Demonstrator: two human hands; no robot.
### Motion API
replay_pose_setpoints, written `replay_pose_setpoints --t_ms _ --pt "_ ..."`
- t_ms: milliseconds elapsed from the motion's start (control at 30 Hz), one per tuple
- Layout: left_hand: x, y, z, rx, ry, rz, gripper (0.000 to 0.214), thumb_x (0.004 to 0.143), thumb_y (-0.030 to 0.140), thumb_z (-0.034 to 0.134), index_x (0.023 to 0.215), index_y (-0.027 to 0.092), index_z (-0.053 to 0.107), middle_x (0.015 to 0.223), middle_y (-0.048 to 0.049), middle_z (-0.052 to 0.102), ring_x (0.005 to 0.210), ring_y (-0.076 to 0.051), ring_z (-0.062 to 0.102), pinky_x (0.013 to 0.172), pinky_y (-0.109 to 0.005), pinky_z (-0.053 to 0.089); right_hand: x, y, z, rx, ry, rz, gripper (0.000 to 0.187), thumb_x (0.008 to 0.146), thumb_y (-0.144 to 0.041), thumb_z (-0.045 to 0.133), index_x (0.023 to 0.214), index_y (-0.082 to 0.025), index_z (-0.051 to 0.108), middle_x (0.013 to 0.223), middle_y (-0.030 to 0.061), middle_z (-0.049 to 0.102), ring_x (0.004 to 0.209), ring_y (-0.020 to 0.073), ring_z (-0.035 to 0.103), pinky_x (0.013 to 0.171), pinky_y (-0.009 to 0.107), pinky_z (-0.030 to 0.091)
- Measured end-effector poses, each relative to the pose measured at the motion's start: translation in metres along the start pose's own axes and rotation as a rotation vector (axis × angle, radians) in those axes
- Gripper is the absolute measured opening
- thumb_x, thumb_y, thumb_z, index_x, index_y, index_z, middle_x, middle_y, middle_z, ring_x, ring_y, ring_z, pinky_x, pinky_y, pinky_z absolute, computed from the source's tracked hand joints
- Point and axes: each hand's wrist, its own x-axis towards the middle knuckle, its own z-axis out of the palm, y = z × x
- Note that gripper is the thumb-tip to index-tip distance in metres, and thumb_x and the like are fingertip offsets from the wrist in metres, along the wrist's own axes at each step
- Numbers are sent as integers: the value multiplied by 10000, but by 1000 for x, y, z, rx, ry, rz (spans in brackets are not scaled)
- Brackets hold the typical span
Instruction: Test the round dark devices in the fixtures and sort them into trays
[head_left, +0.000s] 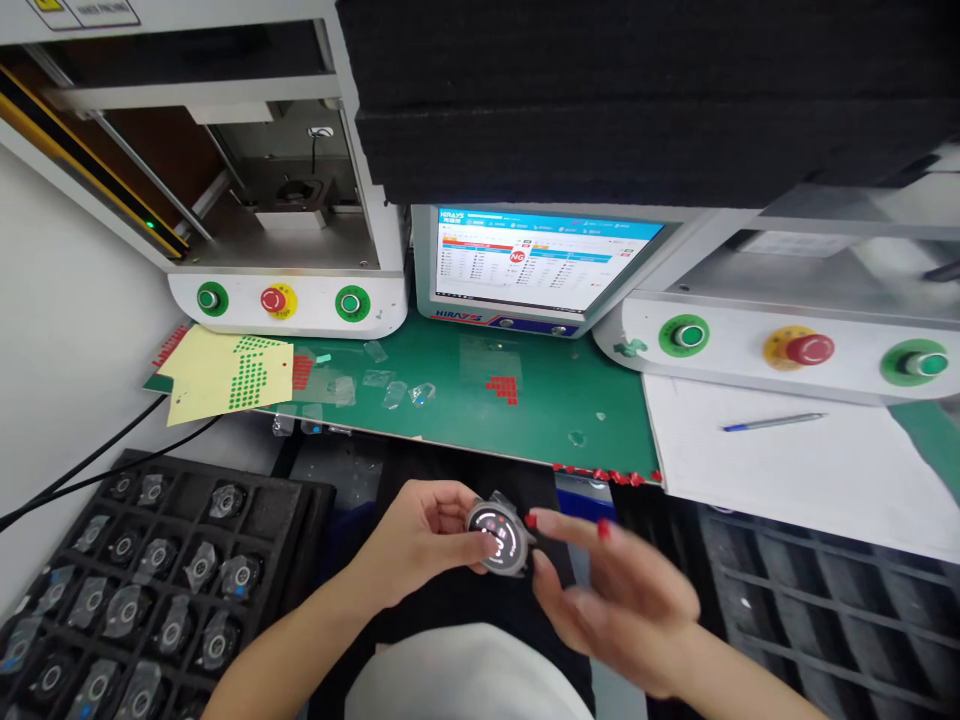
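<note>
My left hand (416, 535) is closed around a round watch body (500, 540) with a lit dial, holding it over my lap just below the green mat's (555, 405) front edge. My right hand (622, 595) hovers beside the watch on the right, blurred by motion, fingers stretched out and a small red sticker (604, 528) on one fingertip. Another red dot (531, 520) sits at a fingertip right next to the watch rim.
A black tray (292, 505) with several watch bodies lies at lower left. An empty black tray (825, 590) is at lower right. Yellow sheet of green dot stickers (229, 370), red stickers (504, 388), monitor (536, 262), two test fixtures with buttons (279, 300) (808, 349), paper with pen (772, 423).
</note>
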Motion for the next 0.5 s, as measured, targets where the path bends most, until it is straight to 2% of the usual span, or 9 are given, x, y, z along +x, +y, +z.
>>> replay_pose_setpoints --t_ms 67,100,167,233,300,500 --pt "-1 -1 2 15 32 58 338 572 328 931 708 113 708 655 -36 705 556 -95 619 555 -182 506 5 -14 8 -12 26 -134 444 706 -71 743 1025 -354 619 1221 24 602 1018 259 702 844 510 633" --pt "-2 -2 3 28 42 75 320 600 323 916 719 112 707 670 -39 709 571 -95 623 568 -182 508 7 -20 13 -9 31 -153 497 743 -46 705 1111 -361 593 1318 40 533 1075 254 679 861 503 630" --pt "-3 -3 5 63 61 101 285 647 309 887 750 113 708 702 -44 718 609 -102 637 596 -184 518 12 -30 20 35 27 -72 496 806 -68 680 1192 -349 546 1403 71 436 1056 216 676 799 410 656" --pt "-3 -5 7 107 84 132 251 683 294 857 780 115 710 736 -51 728 651 -114 652 630 -191 530 14 -35 24 105 30 57 405 832 -109 692 1145 -324 550 1392 77 428 955 163 692 715 301 658" --pt "-3 -7 9 151 110 167 222 713 285 829 797 119 709 755 -57 734 688 -130 667 658 -202 539 15 -36 26 142 65 106 365 829 -116 707 1098 -310 555 1364 71 446 903 135 693 699 254 645" --pt "-2 -14 14 258 155 229 198 775 314 770 822 132 707 763 -52 731 698 -151 680 669 -220 552 15 -30 24 214 119 164 338 811 -131 732 1054 -292 560 1348 65 449 929 129 678 730 248 637"
